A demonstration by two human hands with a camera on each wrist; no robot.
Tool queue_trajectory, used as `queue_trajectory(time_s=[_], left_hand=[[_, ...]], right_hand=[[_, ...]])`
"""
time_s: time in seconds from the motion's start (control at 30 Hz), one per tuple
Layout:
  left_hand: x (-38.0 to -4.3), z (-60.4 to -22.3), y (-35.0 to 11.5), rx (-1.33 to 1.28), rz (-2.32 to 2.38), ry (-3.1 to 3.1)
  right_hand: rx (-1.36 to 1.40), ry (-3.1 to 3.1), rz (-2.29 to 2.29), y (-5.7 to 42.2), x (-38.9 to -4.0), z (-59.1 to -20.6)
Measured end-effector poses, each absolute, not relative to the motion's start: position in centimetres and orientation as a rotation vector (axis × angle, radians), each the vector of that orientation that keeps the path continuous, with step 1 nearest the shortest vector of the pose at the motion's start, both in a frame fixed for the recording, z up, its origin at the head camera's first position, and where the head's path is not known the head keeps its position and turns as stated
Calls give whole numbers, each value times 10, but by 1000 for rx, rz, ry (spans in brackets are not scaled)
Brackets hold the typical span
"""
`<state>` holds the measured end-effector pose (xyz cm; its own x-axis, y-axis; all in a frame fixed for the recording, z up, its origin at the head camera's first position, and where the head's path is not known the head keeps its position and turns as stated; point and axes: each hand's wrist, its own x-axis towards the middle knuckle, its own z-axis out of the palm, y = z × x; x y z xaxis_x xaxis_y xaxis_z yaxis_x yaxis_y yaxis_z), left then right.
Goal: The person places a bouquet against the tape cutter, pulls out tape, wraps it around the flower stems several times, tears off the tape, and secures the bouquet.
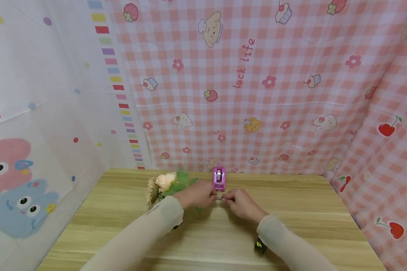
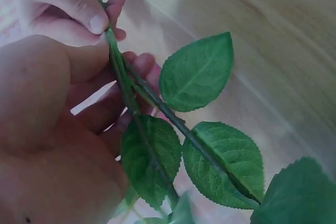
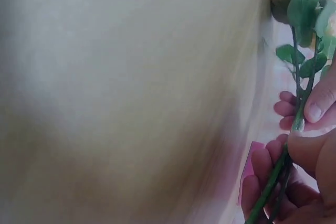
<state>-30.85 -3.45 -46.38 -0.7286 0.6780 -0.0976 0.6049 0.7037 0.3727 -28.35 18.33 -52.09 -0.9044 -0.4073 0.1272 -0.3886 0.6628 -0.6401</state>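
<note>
The left hand [image 1: 197, 194] and right hand [image 1: 241, 204] pinch the flower stems [image 2: 126, 87], which run left to right, blossoms [image 1: 166, 181] beside the left hand; a tape dispenser [image 1: 219, 180] sits just to the far side.

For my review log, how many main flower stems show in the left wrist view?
2. One stem runs downward beside the left hand; the other stem slants off to its right. Both converge where that hand holds them. More may be hidden by the leaves.

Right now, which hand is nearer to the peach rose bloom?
Left. The left hand holds the stems on the side toward the peach rose bloom; the right hand holds them farther away, beyond the left hand.
</note>
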Motion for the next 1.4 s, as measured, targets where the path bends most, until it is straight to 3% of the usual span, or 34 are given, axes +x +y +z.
queue_trajectory(time_s=[0.2,0.67,1.03,1.4], left_hand=[[-314,-472,-38,903,462,2657],[-316,-477,-33,1029,348,2808],[-308,-484,-31,1361,-134,3049],[-308,-485,-27,1227,-170,3047]], right_hand=[[-663,2862,-1113,177,-282,-529],[-573,2717,-1114,180,-293,-509],[-617,2508,-1096,191,-310,-507],[-685,2658,-1089,188,-308,-520]])
